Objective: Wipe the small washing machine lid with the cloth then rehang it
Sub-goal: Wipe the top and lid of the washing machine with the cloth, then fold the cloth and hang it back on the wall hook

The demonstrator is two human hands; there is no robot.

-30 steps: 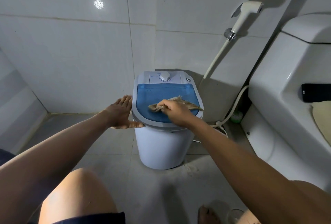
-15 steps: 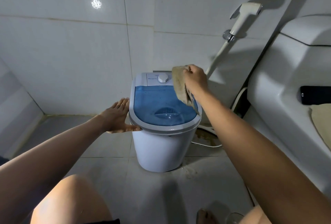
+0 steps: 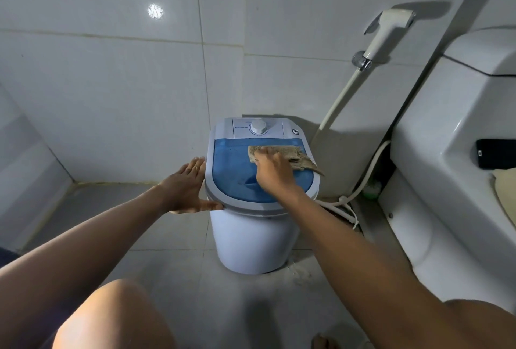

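A small white washing machine (image 3: 251, 239) stands on the floor against the tiled wall, with a blue translucent lid (image 3: 231, 170) and a white dial panel behind it. My right hand (image 3: 275, 172) presses a beige cloth (image 3: 290, 154) flat on the far right part of the lid; the cloth's corner hangs over the right rim. My left hand (image 3: 185, 186) rests flat with fingers spread against the machine's left rim, thumb under the front edge, holding nothing.
A white toilet (image 3: 446, 181) fills the right side, with a black phone (image 3: 495, 153) and a beige cloth (image 3: 506, 195) on it. A bidet sprayer (image 3: 388, 30) hangs on the wall with its hose running down. White cables (image 3: 346, 203) lie beside the machine. My knee (image 3: 111, 315) is below.
My right hand, which had lifted the cloth up off the lid half a second ago, has come back down and pressed it onto the lid's far right part. My left hand stayed at the rim.
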